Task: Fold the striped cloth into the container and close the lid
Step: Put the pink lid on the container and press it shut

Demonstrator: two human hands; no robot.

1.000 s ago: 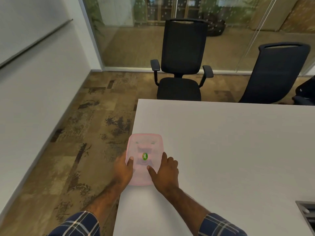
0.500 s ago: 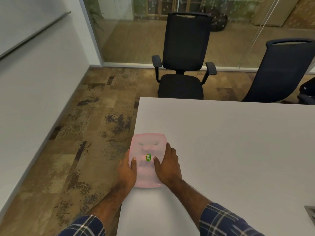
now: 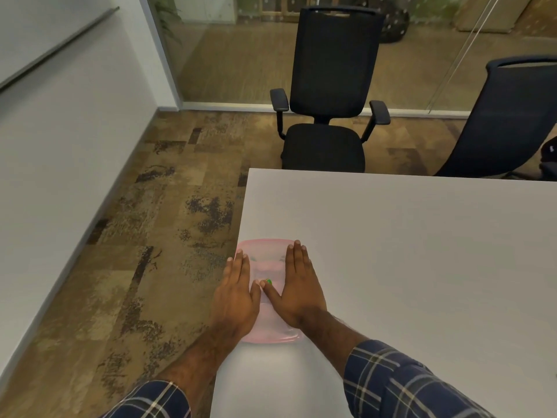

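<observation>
A pink translucent container (image 3: 266, 251) sits at the left edge of the white table (image 3: 407, 251), with its lid on top. My left hand (image 3: 236, 294) lies flat on the left half of the lid, fingers straight and together. My right hand (image 3: 298, 288) lies flat on the right half in the same way. A small green sticker (image 3: 268, 281) shows between the two thumbs. The striped cloth is hidden; through the lid only a faint shape shows, and I cannot tell what it is.
The table's left edge runs right beside the container, with patterned brown floor (image 3: 150, 251) below. Two black office chairs (image 3: 328, 95) (image 3: 512, 122) stand beyond the far edge. A white wall (image 3: 60, 131) is on the left, glass partitions behind.
Both hands have shifted from gripping the container's sides with thumbs on the lid to lying flat, palms down, on top of it. The view has tilted slightly.
</observation>
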